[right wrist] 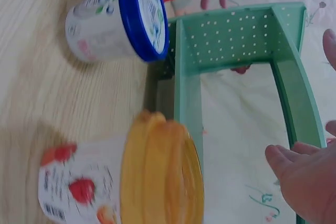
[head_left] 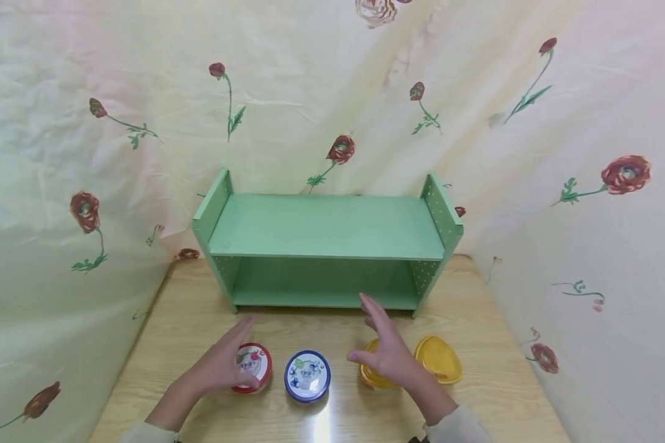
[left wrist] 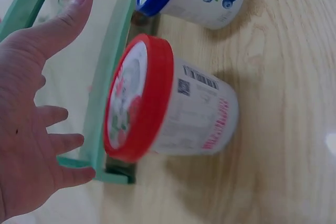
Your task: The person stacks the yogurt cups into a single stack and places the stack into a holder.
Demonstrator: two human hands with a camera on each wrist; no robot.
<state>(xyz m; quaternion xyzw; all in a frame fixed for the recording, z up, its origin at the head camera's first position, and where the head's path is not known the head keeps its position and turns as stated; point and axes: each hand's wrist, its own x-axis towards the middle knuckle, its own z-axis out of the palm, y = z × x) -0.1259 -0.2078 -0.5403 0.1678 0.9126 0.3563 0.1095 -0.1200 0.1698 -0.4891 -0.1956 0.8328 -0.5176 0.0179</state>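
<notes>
My left hand point(head_left: 218, 366) hovers over a white tub with a red lid point(head_left: 258, 363), fingers spread and apart from it. In the left wrist view that tub point(left wrist: 194, 108) stands upright on the table, and the palm of the hand point(left wrist: 31, 129) faces it. Beside it is a tub with a blue lid point(head_left: 307, 376), printed with blueberries. My right hand point(head_left: 390, 354), thumb and fingers apart, is over a yellow-lidded tub point(head_left: 372, 376) and partly hides it. Strawberries are printed on that tub's side point(right wrist: 84, 182). Neither hand holds anything.
A green two-level shelf point(head_left: 327, 224) stands behind the tubs, near the back of the wooden table point(head_left: 183, 332). Another yellow-topped item point(head_left: 439, 360) sits to the right of my right hand. Flowered cloth point(head_left: 310, 92) hangs behind and at both sides.
</notes>
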